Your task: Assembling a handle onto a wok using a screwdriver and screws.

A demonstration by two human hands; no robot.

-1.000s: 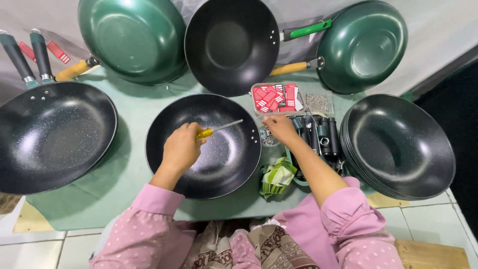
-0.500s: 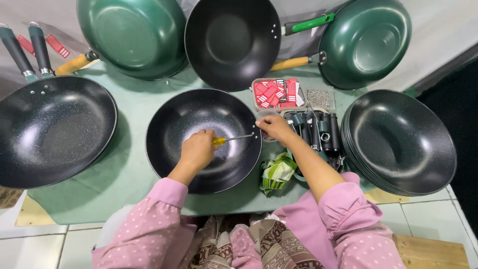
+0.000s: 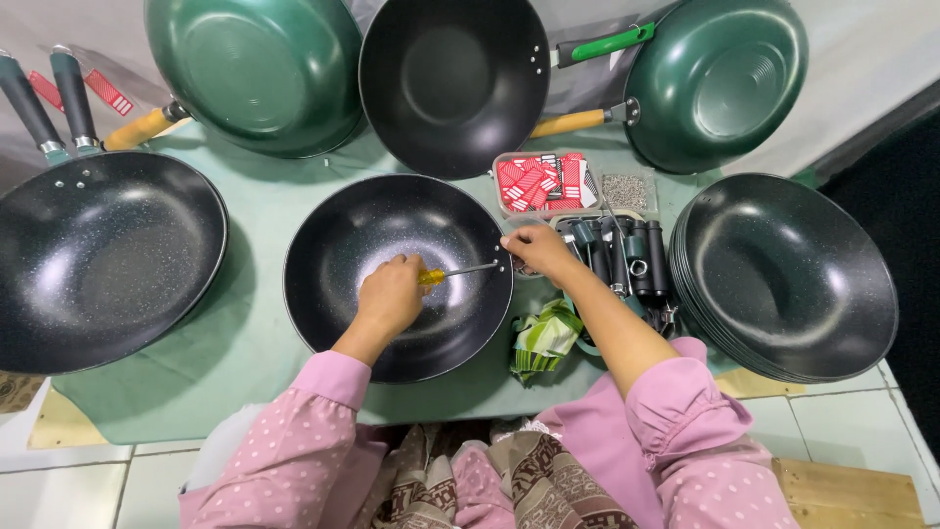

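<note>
A black speckled pan (image 3: 333,245) without a handle lies on the green cloth right in front of me. My left hand (image 3: 390,294) sits inside it, gripping a yellow-handled screwdriver (image 3: 452,272) whose shaft points right toward the pan's rim. My right hand (image 3: 534,247) pinches at that rim where the screwdriver tip meets it; whatever small part it holds is hidden by the fingers. Black pan handles (image 3: 627,257) lie just right of that hand.
A stack of black pans (image 3: 793,274) stands at the right, a black pan with handles (image 3: 98,255) at the left. Green pans (image 3: 255,69) (image 3: 725,78) and a black one (image 3: 450,78) lean at the back. A tray of red packets (image 3: 543,181) and a green-white bundle (image 3: 543,338) lie nearby.
My left hand has slid right and down inside the pan, bringing the screwdriver tip to the right rim. My right hand has stayed at the rim.
</note>
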